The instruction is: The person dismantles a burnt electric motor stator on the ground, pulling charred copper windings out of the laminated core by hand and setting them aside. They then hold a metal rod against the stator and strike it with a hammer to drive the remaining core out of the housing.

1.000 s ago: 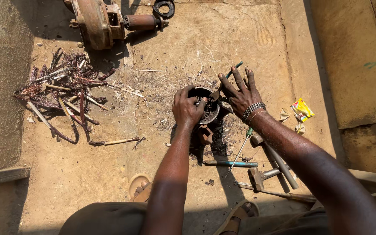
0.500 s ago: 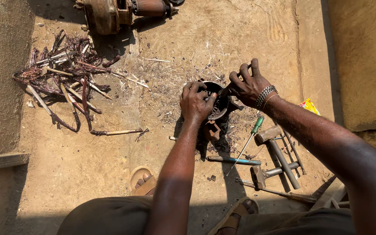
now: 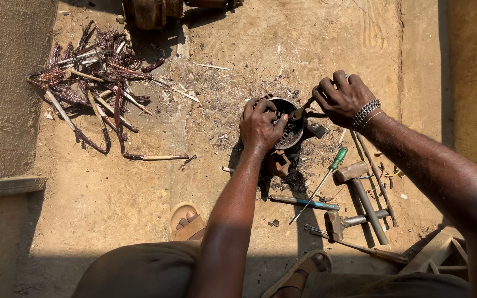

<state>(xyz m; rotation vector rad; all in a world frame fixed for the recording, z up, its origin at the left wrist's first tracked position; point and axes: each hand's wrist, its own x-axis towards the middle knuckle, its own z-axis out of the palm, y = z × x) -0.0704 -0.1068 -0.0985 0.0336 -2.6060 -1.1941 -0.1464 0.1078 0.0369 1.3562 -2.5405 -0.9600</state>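
Heap of burnt copper windings (image 3: 92, 83) at far left on the dirt. Centre: left hand (image 3: 260, 124) clamped over round dark motor housing (image 3: 289, 129) on the ground. Right hand (image 3: 340, 99) fisted around a thin tool (image 3: 303, 110) touching its rim; screwdriver (image 3: 322, 182) and hammers (image 3: 362, 201) lying lower right.

The round, dark motor housing (image 3: 289, 129) is dull, grimy metal, seemingly rusted. The two hammers with grey heads (image 3: 360, 190) are matt steel. The green-handled screwdriver (image 3: 327, 174) has glossy plastic. The sandy concrete floor (image 3: 139, 193) looks rough and dusty.
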